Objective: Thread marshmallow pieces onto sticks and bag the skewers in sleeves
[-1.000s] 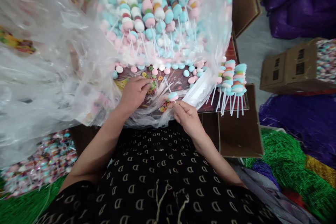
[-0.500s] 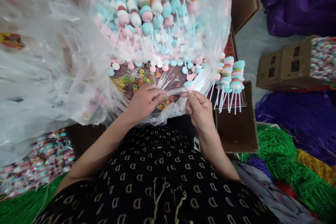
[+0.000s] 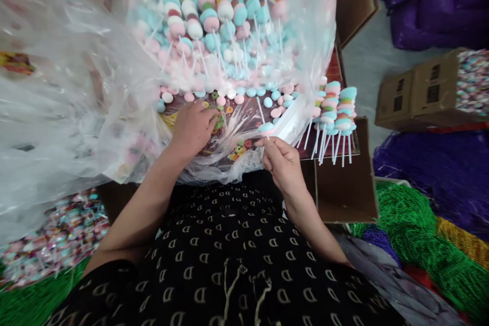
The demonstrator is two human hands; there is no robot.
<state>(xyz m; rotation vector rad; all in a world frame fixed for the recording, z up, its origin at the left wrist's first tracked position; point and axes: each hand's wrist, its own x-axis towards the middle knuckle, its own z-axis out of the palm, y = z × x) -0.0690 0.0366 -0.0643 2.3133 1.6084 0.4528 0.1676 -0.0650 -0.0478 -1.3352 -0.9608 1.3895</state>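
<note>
My right hand [image 3: 281, 160] pinches a white lollipop stick [image 3: 261, 110] below its candies. A blue and a pink marshmallow [image 3: 266, 129] are threaded on the stick, whose upper end is bare. My left hand [image 3: 193, 130] reaches down over small gummy rings [image 3: 218, 123], thumb apart from the fingers; the fingertips are partly hidden. More gummy rings [image 3: 239, 152] lie on the dark tabletop between the hands. Loose pink, blue and white marshmallows [image 3: 275, 96] sit farther back.
A clear plastic bag [image 3: 309, 25] full of marshmallow skewers [image 3: 214, 5] stands behind. Several threaded skewers [image 3: 346, 107] lie at the table's right edge, sticks overhanging. An open cardboard box [image 3: 346, 188] is below them. Crumpled plastic sheeting [image 3: 76, 86] covers the left side.
My left hand has moved left and away from me, onto the gummy rings. My right hand has shifted slightly left with the stick, whose bare upper end now shows.
</note>
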